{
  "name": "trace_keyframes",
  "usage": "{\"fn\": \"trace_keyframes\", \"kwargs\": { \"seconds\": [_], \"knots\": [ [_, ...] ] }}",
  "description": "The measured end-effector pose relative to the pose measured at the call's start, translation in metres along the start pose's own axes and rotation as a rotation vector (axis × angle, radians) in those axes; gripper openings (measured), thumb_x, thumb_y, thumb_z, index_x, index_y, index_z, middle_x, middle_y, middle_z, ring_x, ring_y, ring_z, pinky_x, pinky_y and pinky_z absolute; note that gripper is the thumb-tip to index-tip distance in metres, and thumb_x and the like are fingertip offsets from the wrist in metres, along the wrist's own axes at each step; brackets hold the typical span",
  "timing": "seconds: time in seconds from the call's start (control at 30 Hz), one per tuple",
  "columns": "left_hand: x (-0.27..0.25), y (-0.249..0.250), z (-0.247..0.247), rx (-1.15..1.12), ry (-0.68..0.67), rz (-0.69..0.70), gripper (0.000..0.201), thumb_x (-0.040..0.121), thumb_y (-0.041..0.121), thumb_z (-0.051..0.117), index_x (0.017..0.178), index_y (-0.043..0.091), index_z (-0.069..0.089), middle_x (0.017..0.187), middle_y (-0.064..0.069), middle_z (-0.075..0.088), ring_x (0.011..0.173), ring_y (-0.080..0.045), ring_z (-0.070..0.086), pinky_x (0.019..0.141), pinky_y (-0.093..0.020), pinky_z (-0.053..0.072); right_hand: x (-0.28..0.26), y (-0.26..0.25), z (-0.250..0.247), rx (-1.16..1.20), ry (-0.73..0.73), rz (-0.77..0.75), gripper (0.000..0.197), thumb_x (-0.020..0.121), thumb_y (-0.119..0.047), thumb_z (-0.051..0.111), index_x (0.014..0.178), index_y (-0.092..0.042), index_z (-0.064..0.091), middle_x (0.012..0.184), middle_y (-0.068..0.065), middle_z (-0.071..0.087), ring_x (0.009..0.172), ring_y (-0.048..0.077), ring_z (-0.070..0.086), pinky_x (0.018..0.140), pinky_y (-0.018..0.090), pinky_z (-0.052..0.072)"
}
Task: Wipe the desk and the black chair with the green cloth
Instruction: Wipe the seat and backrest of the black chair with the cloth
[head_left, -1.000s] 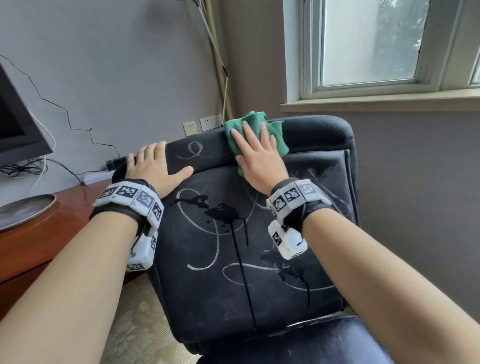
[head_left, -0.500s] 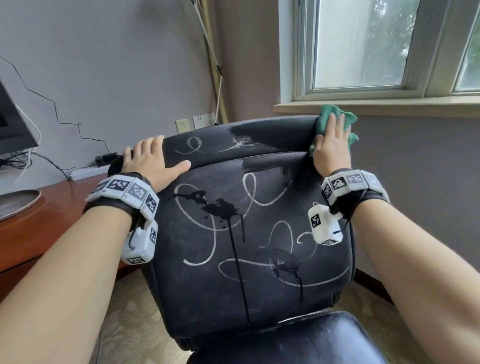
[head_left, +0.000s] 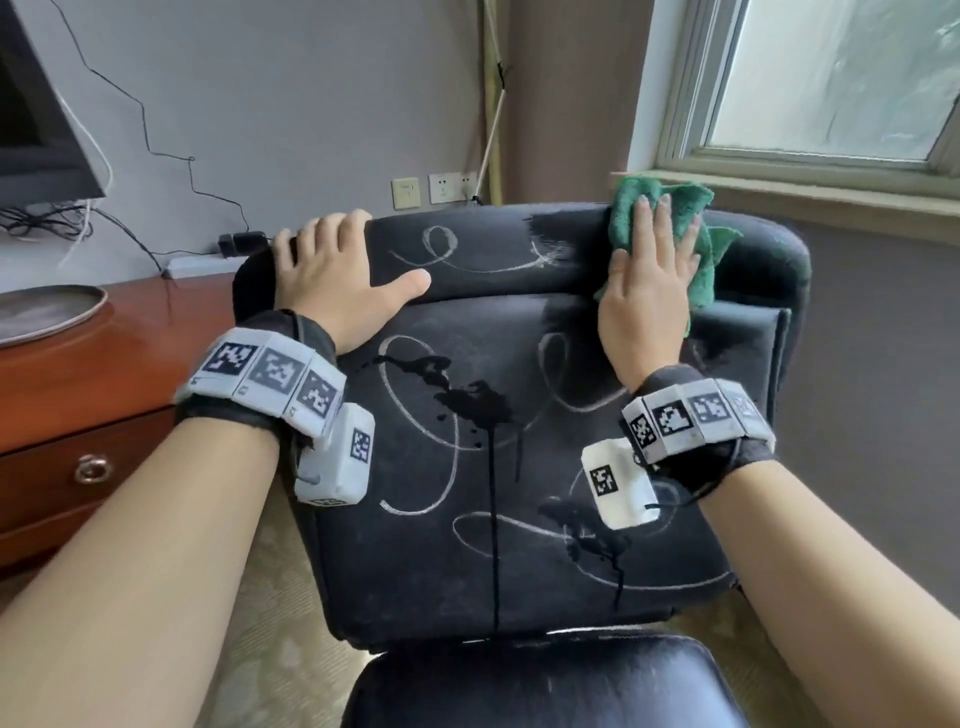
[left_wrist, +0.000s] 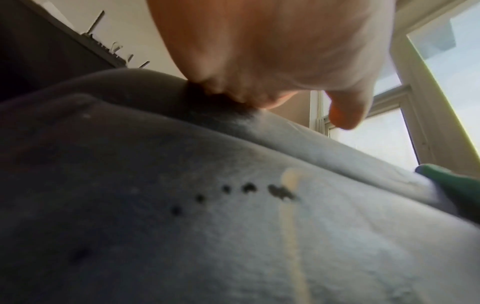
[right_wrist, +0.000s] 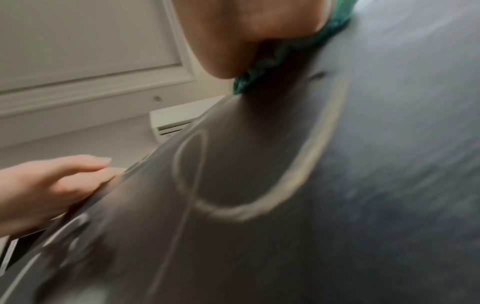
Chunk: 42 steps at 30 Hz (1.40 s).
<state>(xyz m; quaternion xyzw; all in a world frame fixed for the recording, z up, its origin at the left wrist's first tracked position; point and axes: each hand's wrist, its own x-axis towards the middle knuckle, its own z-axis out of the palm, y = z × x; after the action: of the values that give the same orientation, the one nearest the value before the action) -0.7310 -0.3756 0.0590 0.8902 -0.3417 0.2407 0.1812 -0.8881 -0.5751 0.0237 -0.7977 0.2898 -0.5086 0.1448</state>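
I'm on the chair step: my right hand (head_left: 647, 291) presses flat on the green cloth (head_left: 675, 228) on the black chair (head_left: 493, 467) backrest's top. My left hand (head_left: 337, 275) rests open, bracing the top edge; next I'd sweep down over the chalk loops (head_left: 415, 415).

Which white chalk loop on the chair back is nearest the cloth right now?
The small loop on the top roll: its tail runs right toward the green cloth. The other loops sit lower, on the main panel.

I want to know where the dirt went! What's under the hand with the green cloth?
Under the right hand lies the green cloth, pressed flat on the black chair top. Loose cloth pokes out around the fingers. The chair patch beneath the cloth is covered, so any marks there can't be seen.
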Motion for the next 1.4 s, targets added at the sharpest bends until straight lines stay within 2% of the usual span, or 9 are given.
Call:
{"fn": "trace_keyframes", "kwargs": {
  "seconds": [0.07, 0.13, 0.23, 0.37, 0.5, 0.7, 0.93, 1.23, 1.4],
  "knots": [
    [-0.004, 0.002, -0.004, 0.013, -0.010, -0.030, 0.090, 0.067, 0.073, 0.033, 0.135, 0.014, 0.034, 0.141, -0.009, 0.036, 0.134, -0.026, 0.026, 0.112, -0.045, 0.011, -0.009, -0.013, 0.007, 0.006, -0.045, -0.039, 0.051, 0.100, -0.015, 0.033, 0.149, -0.013, 0.020, 0.158, 0.006, 0.011, 0.145, 0.034, -0.004, 0.115, 0.038, -0.006],
    [-0.012, -0.003, -0.013, 0.037, -0.027, -0.050, 0.086, 0.074, 0.072, 0.042, 0.136, 0.013, 0.033, 0.141, -0.009, 0.036, 0.134, -0.028, 0.026, 0.111, -0.046, 0.012, -0.015, -0.026, 0.009, 0.006, -0.119, -0.074, 0.052, 0.100, -0.015, 0.034, 0.149, -0.012, 0.021, 0.158, 0.007, 0.011, 0.145, 0.036, -0.004, 0.116, 0.040, -0.004],
    [-0.029, -0.014, -0.031, 0.084, -0.035, -0.074, 0.080, 0.082, 0.063, 0.055, 0.138, 0.012, 0.031, 0.144, -0.010, 0.033, 0.135, -0.029, 0.025, 0.110, -0.047, 0.013, -0.021, -0.043, 0.008, 0.022, -0.229, -0.139, 0.053, 0.099, -0.015, 0.034, 0.150, -0.013, 0.019, 0.159, 0.006, 0.009, 0.145, 0.036, -0.006, 0.116, 0.042, -0.003],
    [-0.054, -0.033, -0.056, 0.137, -0.054, -0.154, 0.090, 0.072, 0.071, 0.045, 0.140, 0.013, 0.030, 0.145, -0.009, 0.033, 0.134, -0.028, 0.026, 0.110, -0.046, 0.015, -0.033, -0.073, 0.012, 0.082, -0.358, -0.239, 0.053, 0.100, -0.017, 0.034, 0.151, -0.017, 0.017, 0.159, 0.004, 0.006, 0.145, 0.035, -0.009, 0.116, 0.043, -0.003],
    [-0.066, -0.042, -0.068, 0.181, -0.071, -0.196, 0.081, 0.080, 0.060, 0.055, 0.143, 0.016, 0.027, 0.147, -0.006, 0.032, 0.136, -0.026, 0.027, 0.112, -0.044, 0.017, -0.056, -0.103, 0.021, 0.092, -0.443, -0.384, 0.053, 0.101, -0.021, 0.033, 0.151, -0.020, 0.015, 0.160, 0.001, 0.004, 0.145, 0.035, -0.008, 0.116, 0.046, -0.001],
    [-0.056, -0.028, -0.064, 0.172, -0.130, -0.198, 0.081, 0.082, 0.054, 0.056, 0.146, 0.017, 0.023, 0.150, -0.005, 0.029, 0.138, -0.023, 0.024, 0.113, -0.042, 0.017, -0.045, -0.079, 0.014, 0.061, -0.550, -0.384, 0.053, 0.102, -0.030, 0.029, 0.151, -0.028, 0.009, 0.160, -0.005, -0.001, 0.146, 0.025, -0.008, 0.117, 0.035, -0.003],
    [-0.041, -0.034, -0.040, 0.243, -0.050, -0.161, 0.087, 0.080, 0.060, 0.055, 0.146, 0.016, 0.019, 0.151, -0.003, 0.026, 0.139, -0.023, 0.021, 0.115, -0.045, 0.012, -0.033, -0.019, 0.003, -0.130, -0.450, -0.155, 0.057, 0.101, -0.034, 0.027, 0.152, -0.026, 0.001, 0.160, 0.000, -0.006, 0.146, 0.028, -0.004, 0.119, 0.040, 0.000],
    [-0.029, -0.043, -0.022, 0.330, 0.010, -0.156, 0.097, 0.076, 0.073, 0.050, 0.145, 0.013, 0.019, 0.148, -0.007, 0.027, 0.136, -0.027, 0.024, 0.113, -0.044, 0.013, -0.026, -0.011, 0.017, -0.141, -0.429, -0.206, 0.055, 0.102, -0.032, 0.026, 0.152, -0.028, 0.004, 0.160, -0.001, -0.004, 0.146, 0.027, -0.004, 0.117, 0.037, -0.002],
    [-0.026, -0.056, -0.024, 0.364, -0.033, -0.159, 0.102, 0.076, 0.075, 0.047, 0.148, 0.012, 0.012, 0.151, -0.008, 0.022, 0.138, -0.028, 0.020, 0.115, -0.044, 0.011, -0.026, -0.033, 0.036, -0.142, -0.437, -0.251, 0.054, 0.102, -0.033, 0.025, 0.152, -0.028, 0.004, 0.160, 0.000, -0.003, 0.145, 0.034, -0.008, 0.117, 0.043, -0.001]
  ]
}}
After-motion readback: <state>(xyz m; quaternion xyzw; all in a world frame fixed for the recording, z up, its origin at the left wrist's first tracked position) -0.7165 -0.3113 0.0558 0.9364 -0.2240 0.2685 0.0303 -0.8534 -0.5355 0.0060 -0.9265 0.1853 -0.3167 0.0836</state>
